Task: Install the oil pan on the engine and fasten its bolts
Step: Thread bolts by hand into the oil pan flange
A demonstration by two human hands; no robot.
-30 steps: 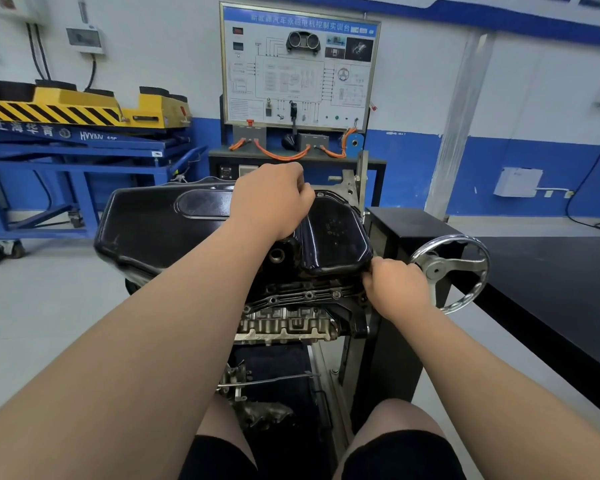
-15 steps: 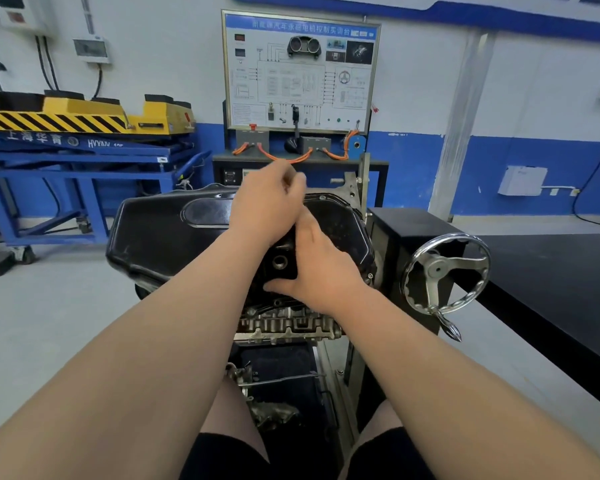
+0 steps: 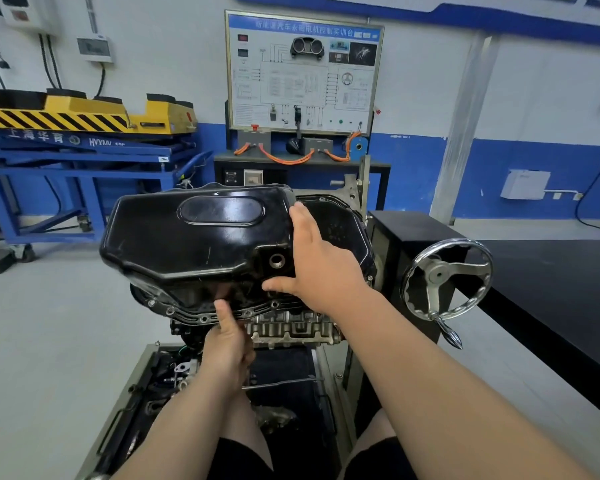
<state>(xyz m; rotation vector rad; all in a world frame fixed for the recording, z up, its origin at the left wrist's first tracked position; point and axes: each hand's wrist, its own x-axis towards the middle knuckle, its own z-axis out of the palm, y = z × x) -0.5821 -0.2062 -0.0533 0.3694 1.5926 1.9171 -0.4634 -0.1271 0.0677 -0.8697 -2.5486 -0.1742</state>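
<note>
Workshop floor and a blue lift table (image 3: 84, 161) are sitting far left. Up front, the black oil pan (image 3: 194, 237) is being steadied on the engine (image 3: 291, 329): its right side is being pressed by the flat, spread right hand (image 3: 321, 268), and its near flange is being pinched by the left hand (image 3: 227, 344).

The black oil pan (image 3: 201, 237) sits on the engine (image 3: 291, 329); the right hand (image 3: 321, 268) lies spread flat against its right side beside the drain hole (image 3: 277, 260); the left hand (image 3: 227, 344) pinches the near flange (image 3: 201, 315) from below; a chrome handwheel (image 3: 445, 278) stands to the right.
</note>
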